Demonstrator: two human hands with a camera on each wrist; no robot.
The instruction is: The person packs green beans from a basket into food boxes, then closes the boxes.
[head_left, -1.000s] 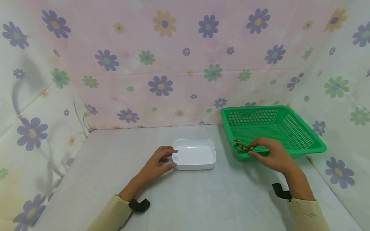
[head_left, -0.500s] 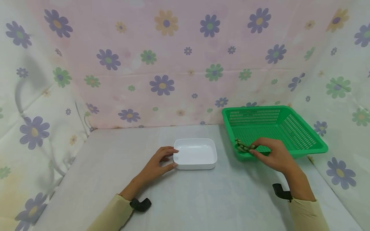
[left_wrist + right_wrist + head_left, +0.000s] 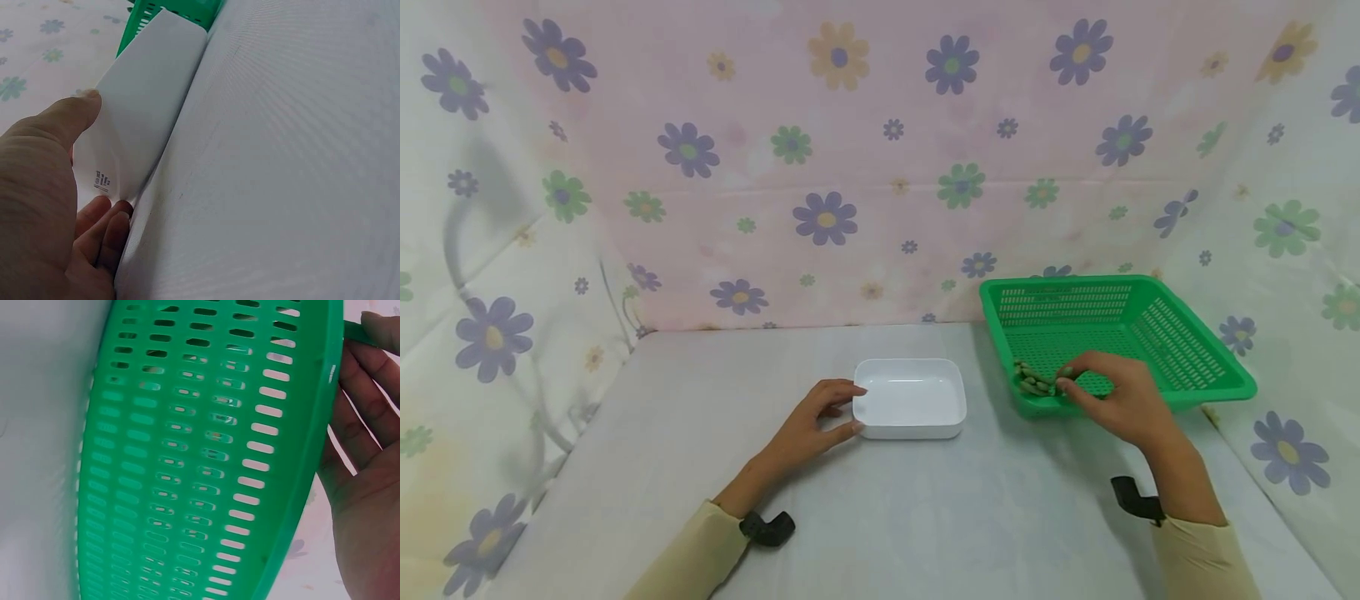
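My left hand (image 3: 812,429) holds the left end of a white rectangular dish (image 3: 910,400), its thumb at the near corner and its fingers at the rim. In the left wrist view, the thumb and fingertips touch the dish's outer wall (image 3: 140,106). Lumpy green pods (image 3: 1032,379) lie in the near left corner of a green slotted basket (image 3: 1195,392). My right hand (image 3: 1116,400) is over the basket's near rim, beside these pods. Between its thumb and fingers it pinches a green pod (image 3: 359,332), mostly hidden; the right wrist view shows one end.
The dish and basket stand on a white-covered table (image 3: 880,517), the basket to the right of the dish. Flower-patterned cloth (image 3: 850,167) hangs behind and at both sides. A black wrist mount (image 3: 767,529) sits on each forearm.
My right hand has shifted slightly right along the basket's rim, away from the heaped pods, still pinching. The left hand stays on the dish. The whole head view has drifted a little.
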